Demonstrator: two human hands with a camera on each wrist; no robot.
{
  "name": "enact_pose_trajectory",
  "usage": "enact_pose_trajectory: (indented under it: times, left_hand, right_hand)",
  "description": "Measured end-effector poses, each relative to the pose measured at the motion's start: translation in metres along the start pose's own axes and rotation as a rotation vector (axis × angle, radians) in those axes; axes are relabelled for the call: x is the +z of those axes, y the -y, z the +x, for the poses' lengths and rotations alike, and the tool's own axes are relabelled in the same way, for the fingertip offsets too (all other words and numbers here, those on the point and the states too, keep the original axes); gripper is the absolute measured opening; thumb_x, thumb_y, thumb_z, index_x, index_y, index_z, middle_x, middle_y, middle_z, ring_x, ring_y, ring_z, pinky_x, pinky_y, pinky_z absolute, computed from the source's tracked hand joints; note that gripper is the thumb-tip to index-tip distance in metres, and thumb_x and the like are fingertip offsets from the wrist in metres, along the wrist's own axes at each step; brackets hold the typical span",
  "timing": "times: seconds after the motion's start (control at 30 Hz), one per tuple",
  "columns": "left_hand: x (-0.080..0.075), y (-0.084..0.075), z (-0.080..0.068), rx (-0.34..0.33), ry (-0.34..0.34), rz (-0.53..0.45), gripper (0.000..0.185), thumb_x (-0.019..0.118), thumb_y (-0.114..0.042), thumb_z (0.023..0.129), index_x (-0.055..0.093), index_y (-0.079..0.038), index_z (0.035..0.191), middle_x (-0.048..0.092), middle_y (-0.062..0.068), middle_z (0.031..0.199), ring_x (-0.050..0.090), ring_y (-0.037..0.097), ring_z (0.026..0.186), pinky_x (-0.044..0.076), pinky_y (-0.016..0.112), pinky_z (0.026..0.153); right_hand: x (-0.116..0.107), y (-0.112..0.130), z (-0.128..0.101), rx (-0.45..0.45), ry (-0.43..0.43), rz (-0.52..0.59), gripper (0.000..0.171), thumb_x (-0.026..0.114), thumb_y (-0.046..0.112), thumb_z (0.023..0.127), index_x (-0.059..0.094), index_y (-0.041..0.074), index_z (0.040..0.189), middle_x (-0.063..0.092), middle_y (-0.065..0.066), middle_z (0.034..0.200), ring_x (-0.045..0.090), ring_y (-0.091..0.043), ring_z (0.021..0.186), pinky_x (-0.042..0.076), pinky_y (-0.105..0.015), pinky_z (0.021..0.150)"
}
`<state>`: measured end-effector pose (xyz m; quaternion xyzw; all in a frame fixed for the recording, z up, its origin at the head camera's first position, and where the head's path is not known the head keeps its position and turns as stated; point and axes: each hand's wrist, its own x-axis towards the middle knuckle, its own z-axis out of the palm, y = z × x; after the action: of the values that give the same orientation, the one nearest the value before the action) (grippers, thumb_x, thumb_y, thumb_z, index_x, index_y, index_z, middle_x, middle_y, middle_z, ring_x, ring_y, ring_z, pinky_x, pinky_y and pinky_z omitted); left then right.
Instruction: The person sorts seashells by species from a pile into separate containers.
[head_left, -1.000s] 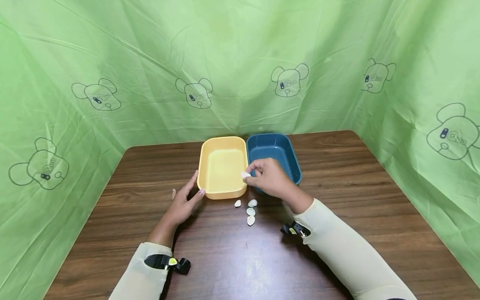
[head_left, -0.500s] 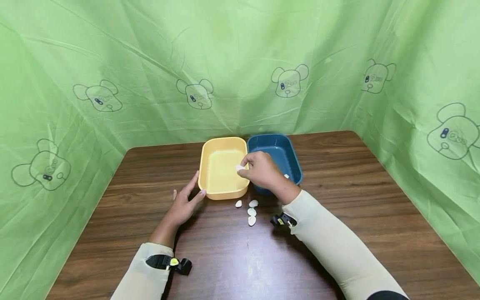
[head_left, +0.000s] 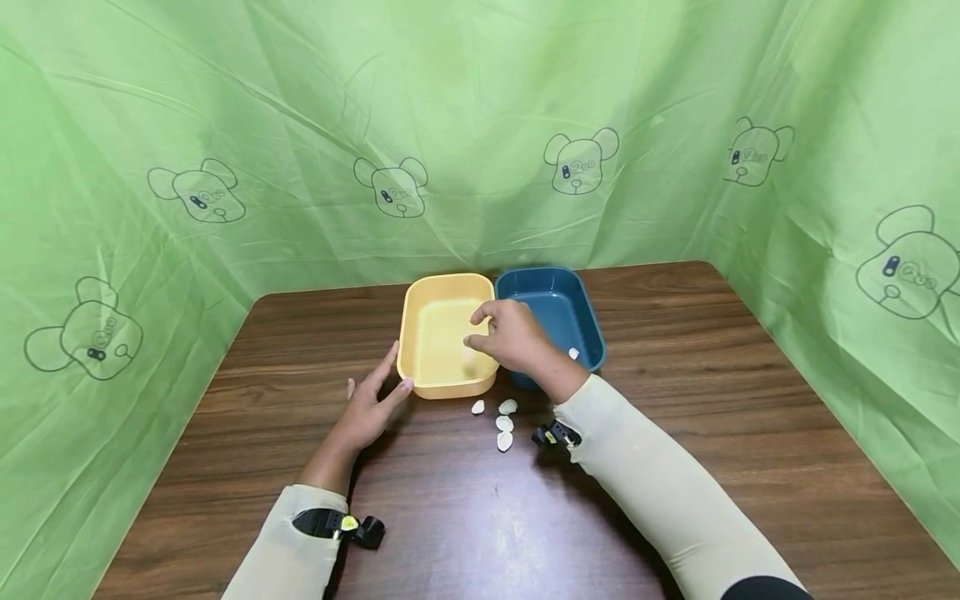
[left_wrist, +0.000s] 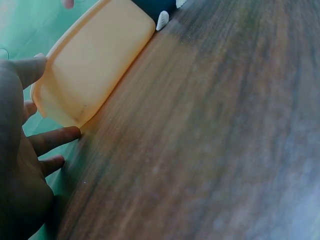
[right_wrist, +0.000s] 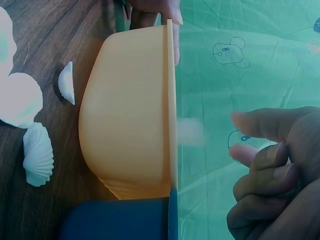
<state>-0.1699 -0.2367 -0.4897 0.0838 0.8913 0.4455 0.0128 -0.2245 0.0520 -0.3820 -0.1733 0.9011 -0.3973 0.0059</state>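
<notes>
My right hand hovers over the right side of a yellow tray, thumb and index finger parted and nothing between them. A blurred white seashell is in the air between these fingertips and the tray's rim in the right wrist view. My left hand touches the yellow tray's left side and near-left corner with extended fingers and thumb, as the left wrist view also shows. Several white ribbed seashells lie on the table before the trays. Another white shell shows inside the blue tray.
The blue tray stands right against the yellow one, partly hidden by my right forearm. Both sit near the far edge of a brown wood-grain table. Green cloth with drawn mouse heads hangs behind and at both sides.
My right hand has moved left over the yellow tray, and its fingers have let go of the seashell, which is falling. My left hand has stayed at the tray's corner.
</notes>
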Motion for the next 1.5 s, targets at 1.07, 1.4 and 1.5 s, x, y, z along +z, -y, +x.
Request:
enact_pose_trajectory:
  times: [1.07,1.4,1.5]
  left_hand:
    - [0.001,-0.001,0.003,0.036,-0.002,0.017,0.076,0.058,-0.045,0.113,0.019,-0.032,0.177,0.03,0.007,0.181,0.027,0.044,0.167,-0.017,0.085,0.122]
    - [0.0,0.0,0.002,0.016,-0.001,0.011,0.076,0.058,-0.046,0.113,0.018,-0.032,0.177,0.03,0.008,0.18,0.026,0.043,0.168,-0.018,0.084,0.123]
    - [0.0,0.002,0.002,0.013,-0.002,0.012,0.076,0.057,-0.047,0.113,0.018,-0.034,0.177,0.03,0.007,0.18,0.026,0.043,0.168,-0.018,0.084,0.123]
  right_hand:
    - [-0.004,-0.006,-0.063,-0.079,0.061,0.09,0.018,0.087,0.014,0.093,0.082,0.001,0.104,0.045,0.009,0.055,0.044,-0.006,0.054,0.043,-0.024,0.056]
    - [-0.008,-0.023,-0.087,-0.116,0.126,0.031,0.013,0.087,0.01,0.092,0.082,0.003,0.102,0.046,0.01,0.059,0.045,-0.005,0.058,0.041,-0.022,0.056]
    - [-0.007,-0.03,-0.091,-0.122,0.153,0.024,0.015,0.087,0.012,0.091,0.082,0.004,0.103,0.047,0.01,0.06,0.046,-0.004,0.058,0.041,-0.022,0.056]
